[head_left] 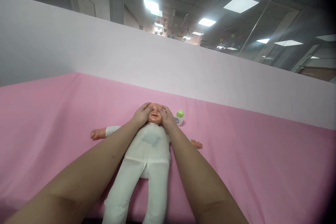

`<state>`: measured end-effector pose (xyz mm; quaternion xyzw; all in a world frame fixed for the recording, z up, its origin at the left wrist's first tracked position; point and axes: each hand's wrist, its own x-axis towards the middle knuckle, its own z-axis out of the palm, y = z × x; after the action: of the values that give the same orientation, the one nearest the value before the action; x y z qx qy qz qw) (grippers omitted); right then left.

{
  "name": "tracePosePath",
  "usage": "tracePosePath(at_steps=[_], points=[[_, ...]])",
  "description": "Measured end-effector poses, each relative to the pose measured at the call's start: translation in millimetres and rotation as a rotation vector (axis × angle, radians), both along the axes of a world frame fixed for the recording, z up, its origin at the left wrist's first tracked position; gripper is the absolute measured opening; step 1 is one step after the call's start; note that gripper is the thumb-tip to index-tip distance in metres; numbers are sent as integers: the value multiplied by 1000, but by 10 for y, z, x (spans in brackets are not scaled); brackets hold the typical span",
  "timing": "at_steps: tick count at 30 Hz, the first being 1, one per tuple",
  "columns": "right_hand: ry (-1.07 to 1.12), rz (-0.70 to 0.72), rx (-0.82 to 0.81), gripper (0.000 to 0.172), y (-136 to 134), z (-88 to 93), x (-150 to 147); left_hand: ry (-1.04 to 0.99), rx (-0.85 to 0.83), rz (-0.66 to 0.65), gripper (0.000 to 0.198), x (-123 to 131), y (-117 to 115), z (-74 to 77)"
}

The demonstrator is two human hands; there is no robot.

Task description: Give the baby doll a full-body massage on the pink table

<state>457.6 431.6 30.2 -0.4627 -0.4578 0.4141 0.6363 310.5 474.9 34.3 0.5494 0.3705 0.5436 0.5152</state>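
A baby doll [148, 150] in white clothes lies on its back on the pink sheet [52, 122], head away from me and arms spread. My left hand [141, 113] cups the left side of the doll's head, fingers curved over its forehead. My right hand [166, 116] presses against the right side of the head, fingers curled around it. The doll's face shows between both hands.
A small white bottle with a green cap [179, 117] lies on the sheet just right of the doll's head. A white partition wall [105, 52] stands behind the pink surface. Ceiling lights and glass panels show above it.
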Motion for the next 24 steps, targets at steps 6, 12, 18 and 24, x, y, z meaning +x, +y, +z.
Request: tracePosePath(at_steps=[6, 12, 18, 24], points=[[66, 68, 19, 55, 14, -40, 46, -101, -69, -50, 56, 11, 83, -31], [79, 125, -15, 58, -30, 7, 27, -159, -32, -70, 55, 1, -24, 6], [36, 117, 34, 61, -54, 43, 4, -154, -97, -165, 63, -28, -133, 95], [-72, 9, 2, 55, -77, 66, -6, -69, -48, -141, 49, 18, -112, 103]])
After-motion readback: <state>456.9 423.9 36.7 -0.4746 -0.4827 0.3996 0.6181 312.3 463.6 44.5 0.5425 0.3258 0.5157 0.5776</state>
